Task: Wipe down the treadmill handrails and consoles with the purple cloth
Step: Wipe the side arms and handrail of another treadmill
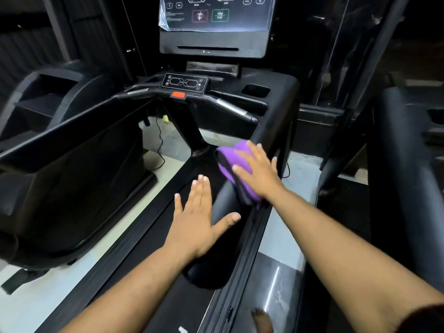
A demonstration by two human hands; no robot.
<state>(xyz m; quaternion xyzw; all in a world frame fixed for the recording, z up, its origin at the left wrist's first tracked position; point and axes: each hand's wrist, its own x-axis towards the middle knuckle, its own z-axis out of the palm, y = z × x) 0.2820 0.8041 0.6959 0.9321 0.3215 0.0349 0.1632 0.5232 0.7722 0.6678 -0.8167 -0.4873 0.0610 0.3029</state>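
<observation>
The purple cloth (pixel 234 164) lies draped over the black right handrail (pixel 225 203) of the treadmill. My right hand (pixel 258 173) presses flat on the cloth, fingers spread across it. My left hand (pixel 198 215) is open with fingers apart; its thumb rests against the same handrail just below the cloth. The console screen (pixel 217 13), covered with plastic film, stands at the top centre. Below it sits a small control panel (pixel 185 83) with an orange stop tab (pixel 178 94). The left handrail (pixel 72 127) runs off to the left.
A second treadmill (pixel 406 150) stands close on the right, another machine (pixel 48 97) on the left. The black belt (pixel 168 236) lies under my arms. A cable (pixel 160 150) trails on the pale floor ahead. A cup holder (pixel 255 90) is right of the panel.
</observation>
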